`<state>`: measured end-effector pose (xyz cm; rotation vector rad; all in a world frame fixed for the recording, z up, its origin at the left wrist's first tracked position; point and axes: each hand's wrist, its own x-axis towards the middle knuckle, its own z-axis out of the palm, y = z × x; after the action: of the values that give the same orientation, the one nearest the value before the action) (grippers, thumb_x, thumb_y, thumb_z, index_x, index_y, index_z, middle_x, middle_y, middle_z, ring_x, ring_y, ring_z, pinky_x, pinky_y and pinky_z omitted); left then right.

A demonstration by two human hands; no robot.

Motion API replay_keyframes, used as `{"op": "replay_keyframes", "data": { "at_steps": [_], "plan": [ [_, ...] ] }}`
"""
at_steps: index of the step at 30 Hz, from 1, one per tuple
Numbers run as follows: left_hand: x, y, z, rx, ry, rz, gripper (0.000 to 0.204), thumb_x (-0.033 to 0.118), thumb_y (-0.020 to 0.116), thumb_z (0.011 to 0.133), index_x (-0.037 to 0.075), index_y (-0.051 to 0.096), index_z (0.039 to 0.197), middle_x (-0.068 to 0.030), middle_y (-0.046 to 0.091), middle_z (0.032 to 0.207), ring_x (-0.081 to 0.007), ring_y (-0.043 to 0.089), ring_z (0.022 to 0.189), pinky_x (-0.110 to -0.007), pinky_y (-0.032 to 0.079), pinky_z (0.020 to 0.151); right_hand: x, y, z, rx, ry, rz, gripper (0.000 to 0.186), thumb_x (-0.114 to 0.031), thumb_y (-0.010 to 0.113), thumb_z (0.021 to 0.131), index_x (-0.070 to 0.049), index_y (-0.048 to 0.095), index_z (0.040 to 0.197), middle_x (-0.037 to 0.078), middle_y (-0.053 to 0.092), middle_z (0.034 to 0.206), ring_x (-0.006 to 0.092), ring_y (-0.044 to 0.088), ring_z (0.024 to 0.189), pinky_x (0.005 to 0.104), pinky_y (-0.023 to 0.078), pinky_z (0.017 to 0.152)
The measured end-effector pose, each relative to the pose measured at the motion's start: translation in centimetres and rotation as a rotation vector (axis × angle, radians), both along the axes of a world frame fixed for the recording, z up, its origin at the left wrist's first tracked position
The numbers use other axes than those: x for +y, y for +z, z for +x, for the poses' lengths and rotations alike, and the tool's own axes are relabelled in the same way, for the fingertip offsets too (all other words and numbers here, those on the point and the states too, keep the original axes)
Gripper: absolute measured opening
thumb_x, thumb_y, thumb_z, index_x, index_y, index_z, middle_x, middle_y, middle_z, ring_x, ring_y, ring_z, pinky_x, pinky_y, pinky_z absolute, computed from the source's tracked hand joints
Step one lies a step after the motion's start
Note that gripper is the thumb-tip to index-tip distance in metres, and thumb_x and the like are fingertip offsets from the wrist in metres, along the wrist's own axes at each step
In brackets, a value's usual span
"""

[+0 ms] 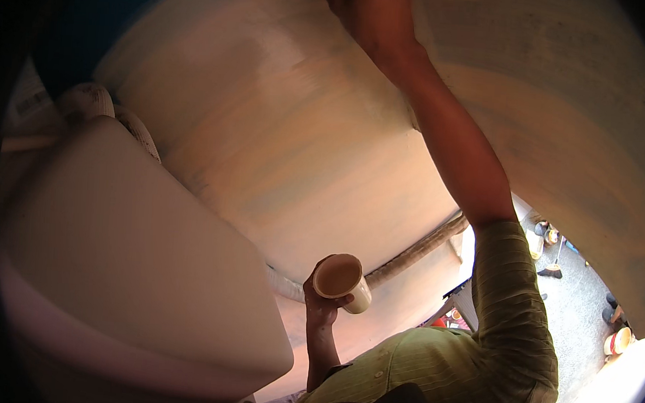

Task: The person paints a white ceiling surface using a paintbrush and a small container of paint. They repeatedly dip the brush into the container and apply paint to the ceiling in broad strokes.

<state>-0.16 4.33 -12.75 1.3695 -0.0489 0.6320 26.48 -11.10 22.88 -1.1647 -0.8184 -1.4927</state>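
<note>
My left hand (320, 303) grips a cream cylindrical cup (359, 296) at the lower centre, its open top facing up; I cannot tell whether its pale inside holds liquid. My right arm reaches up to the top edge, where my right hand (372, 16) is curled close to a broad curved beige surface (267, 139) with streaky, blotchy paint. Its fingertips are cut off by the frame, and what they hold, if anything, is hidden.
A large smooth pale block (142, 257) fills the left, with coiled hose-like pieces (135, 131) behind. A rounded bar (415, 255) crosses below the beige surface. At the right, far below, a broom (552, 269) and containers (617, 339) stand on a grey floor (578, 306).
</note>
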Motion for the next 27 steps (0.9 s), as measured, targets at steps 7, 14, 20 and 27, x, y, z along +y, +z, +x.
{"op": "replay_keyframes", "data": {
  "at_steps": [7,14,20,27],
  "plan": [
    [-0.5,0.4,-0.1,0.011,-0.028,0.005,0.088,0.009,0.099,0.058,-0.004,0.057,0.133,-0.0114,0.068,0.120,-0.0223,0.066,0.108,-0.039,0.054,0.097,0.0,0.1,1.8,0.167,0.133,-0.074,0.018,-0.010,0.071,0.091,0.004,0.069,0.102,0.021,0.071,0.084,0.0357,0.071,0.073,0.0425,0.057,0.067],
    [-0.3,0.1,-0.1,0.077,-0.027,0.003,0.090,0.010,0.100,0.056,-0.004,0.057,0.134,-0.0112,0.067,0.123,-0.0229,0.065,0.111,-0.041,0.053,0.099,-0.2,-1.6,1.6,0.176,0.037,-0.083,0.023,-0.016,0.069,0.096,0.006,0.070,0.102,0.017,0.070,0.076,0.0242,0.070,0.064,0.0383,0.057,0.060],
    [0.2,-0.1,0.1,0.049,-0.052,0.017,0.090,0.010,0.099,0.056,-0.004,0.057,0.134,-0.0115,0.067,0.123,-0.0230,0.065,0.111,-0.041,0.053,0.099,4.3,-0.6,-2.0,0.092,0.723,-0.069,0.027,-0.017,0.070,0.097,0.008,0.072,0.108,0.013,0.071,0.074,0.0143,0.067,0.056,0.0312,0.056,0.052],
    [-0.3,0.1,0.1,0.015,-0.042,0.012,0.088,0.010,0.099,0.057,-0.004,0.057,0.134,-0.0120,0.068,0.122,-0.0230,0.065,0.111,-0.040,0.053,0.099,5.7,1.0,1.4,0.132,0.538,0.003,0.020,-0.014,0.070,0.095,0.004,0.072,0.103,0.011,0.071,0.076,0.0165,0.070,0.064,0.0322,0.057,0.057]
  ]
}}
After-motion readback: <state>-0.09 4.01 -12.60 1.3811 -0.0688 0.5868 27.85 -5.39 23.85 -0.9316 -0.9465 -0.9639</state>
